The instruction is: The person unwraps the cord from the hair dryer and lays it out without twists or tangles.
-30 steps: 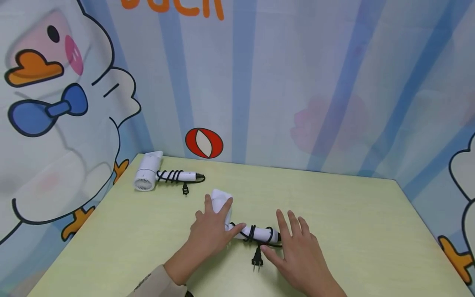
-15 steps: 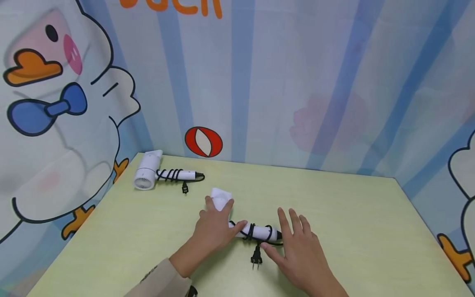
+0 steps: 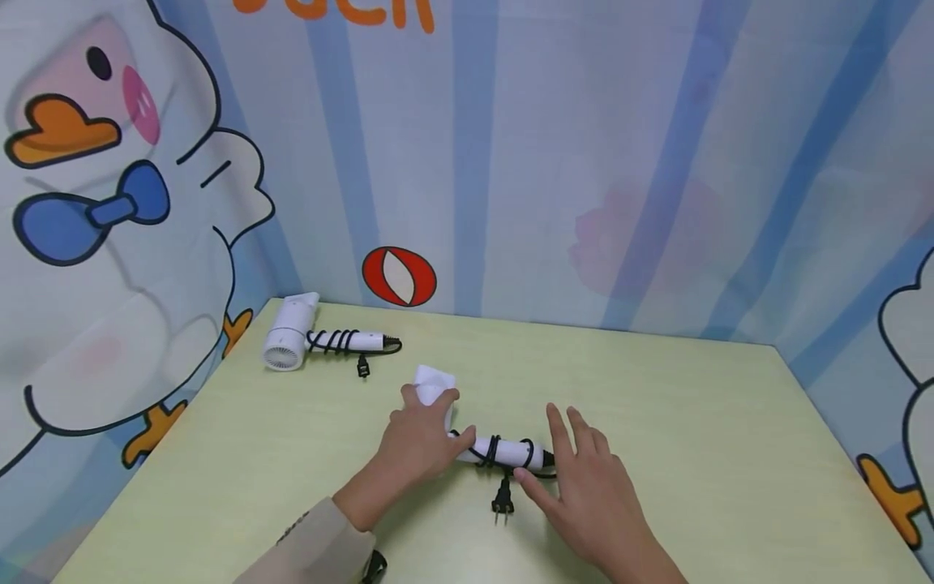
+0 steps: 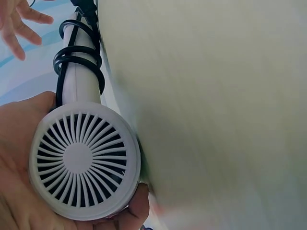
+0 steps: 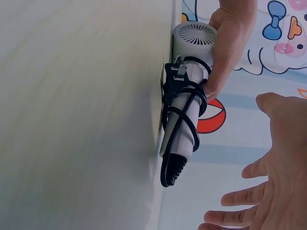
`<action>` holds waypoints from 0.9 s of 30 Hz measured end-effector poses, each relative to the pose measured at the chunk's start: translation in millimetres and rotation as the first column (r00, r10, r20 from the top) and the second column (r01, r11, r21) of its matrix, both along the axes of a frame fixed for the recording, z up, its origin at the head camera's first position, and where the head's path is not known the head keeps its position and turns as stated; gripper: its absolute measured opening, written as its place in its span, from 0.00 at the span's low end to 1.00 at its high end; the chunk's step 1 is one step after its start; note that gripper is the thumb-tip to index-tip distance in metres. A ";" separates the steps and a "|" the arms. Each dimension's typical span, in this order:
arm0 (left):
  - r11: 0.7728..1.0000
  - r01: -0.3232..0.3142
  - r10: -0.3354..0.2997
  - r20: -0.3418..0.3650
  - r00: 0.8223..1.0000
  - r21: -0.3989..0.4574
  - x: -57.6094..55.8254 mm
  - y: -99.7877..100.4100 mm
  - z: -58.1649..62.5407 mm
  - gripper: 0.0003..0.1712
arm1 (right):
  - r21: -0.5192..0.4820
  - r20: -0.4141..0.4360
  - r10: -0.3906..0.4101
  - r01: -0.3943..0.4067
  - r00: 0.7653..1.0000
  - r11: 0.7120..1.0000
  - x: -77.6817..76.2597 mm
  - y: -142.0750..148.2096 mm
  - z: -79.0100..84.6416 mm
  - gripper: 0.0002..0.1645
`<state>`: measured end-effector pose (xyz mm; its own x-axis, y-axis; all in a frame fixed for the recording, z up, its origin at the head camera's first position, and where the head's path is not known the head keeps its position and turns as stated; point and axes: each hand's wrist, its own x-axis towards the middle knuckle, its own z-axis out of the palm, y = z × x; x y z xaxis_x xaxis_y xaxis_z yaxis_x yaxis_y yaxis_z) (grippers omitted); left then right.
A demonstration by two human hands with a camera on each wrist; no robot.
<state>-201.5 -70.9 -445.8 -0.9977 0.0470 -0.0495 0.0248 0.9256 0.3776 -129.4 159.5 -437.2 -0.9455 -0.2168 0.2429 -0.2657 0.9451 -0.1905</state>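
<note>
L hand (image 3: 416, 446) has its fingers curled round the body of the near dryer (image 4: 78, 158), lying approx. mid-tabletop (image 3: 657, 405) w/ black cord (image 3: 494, 452) wound round its handle (image 3: 512, 454) & plug (image 3: 502, 499) on the person's side, prongs facing them. R hand (image 3: 594, 495) has fingers straight & spread, gripping nothing, just beyond the handle's end. Far dryer (image 3: 292, 328), cord also wrapped, lies at tabletop's back L corner, by the blue-striped backdrop (image 3: 540, 178) w/ duck (image 3: 109, 316) & red ball print (image 3: 419, 276).
</note>
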 end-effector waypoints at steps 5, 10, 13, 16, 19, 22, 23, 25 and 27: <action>1.000 -0.009 0.009 -0.002 1.000 0.011 0.1 -0.9 -0.3 0.37 | 0.009 0.000 -0.012 0.012 1.000 1.000 -0.3 0.3 3.0 0.54; 0.999 -0.014 0.015 -0.023 1.000 0.037 0.6 0.0 1.6 0.37 | 0.008 0.012 -0.029 0.029 0.999 1.000 -0.2 1.0 4.6 0.54; 0.999 -0.016 0.017 -0.031 0.999 0.044 0.7 0.1 2.8 0.37 | 0.000 0.009 -0.029 0.029 1.000 1.000 0.6 1.2 3.6 0.54; 0.999 -0.017 0.018 -0.033 0.999 0.039 0.6 -0.6 2.7 0.37 | -0.012 0.002 -0.029 0.029 1.000 1.000 0.8 -0.1 2.9 0.53; 0.999 -0.012 0.014 -0.043 0.999 0.037 0.4 -1.0 2.9 0.36 | -0.029 0.013 -0.030 0.030 0.999 0.999 0.5 -3.2 3.1 0.51; 0.999 -0.006 0.007 -0.050 0.999 0.031 -0.6 -1.6 2.6 0.34 | -0.037 0.043 -0.026 0.028 0.999 0.999 0.9 -7.9 3.2 0.49; 0.999 -0.002 0.004 -0.056 0.998 0.033 -0.9 -1.9 2.7 0.33 | -0.034 0.054 -0.024 0.025 0.998 0.999 1.1 -9.7 3.0 0.48; 0.999 0.004 -0.002 -0.067 0.998 0.032 -1.4 -2.9 2.4 0.30 | -0.019 0.067 -0.014 0.016 0.998 1.000 1.6 -13.5 2.5 0.47; 0.999 0.009 -0.006 -0.080 0.997 0.037 -1.8 -4.2 1.6 0.27 | 0.001 0.078 -0.001 0.001 0.997 1.000 2.3 -17.2 1.7 0.45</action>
<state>-203.4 -75.1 -444.3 -0.9980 0.0553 0.0322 0.0636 0.9106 0.4084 -127.1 142.3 -435.5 -0.9618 -0.2156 0.1684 -0.2487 0.9455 -0.2099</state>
